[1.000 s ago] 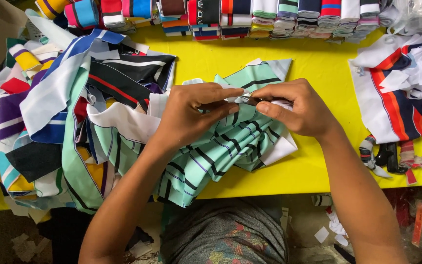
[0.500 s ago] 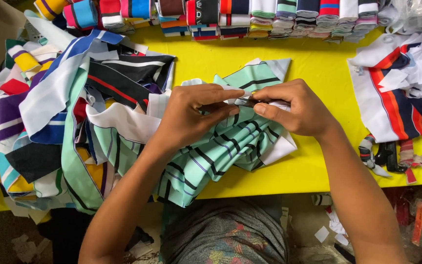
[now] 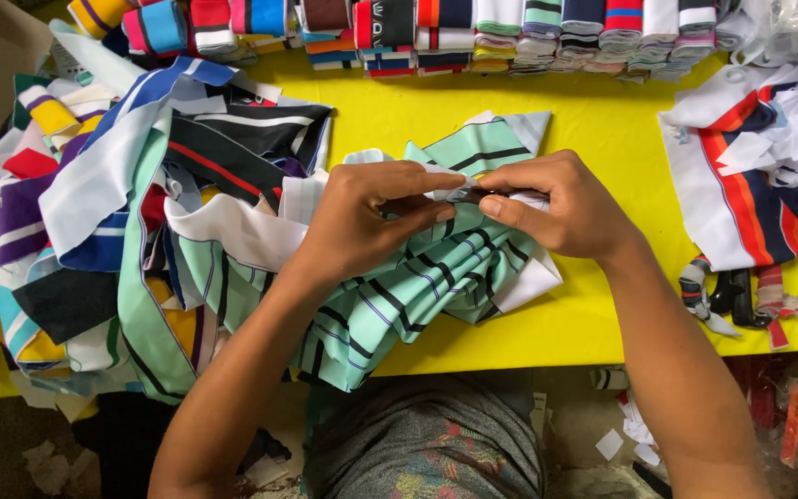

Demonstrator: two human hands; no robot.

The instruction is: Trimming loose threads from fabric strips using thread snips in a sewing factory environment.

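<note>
Both hands, left hand (image 3: 362, 222) and right hand (image 3: 565, 208), each grip pinched narrow on the top edge of mint striped fabric (image 3: 417, 286) mid yellow worktop (image 3: 602, 139), apparently to align layers, with mixed pile (image 3: 94, 231) left.

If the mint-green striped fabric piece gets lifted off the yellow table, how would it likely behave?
Probably floppy: the mint-green striped fabric piece lies in soft folds and bunches where the left hand and right hand pinch it. Likely light, draping rather than holding shape. It seems unlikely to roll or break.
</note>
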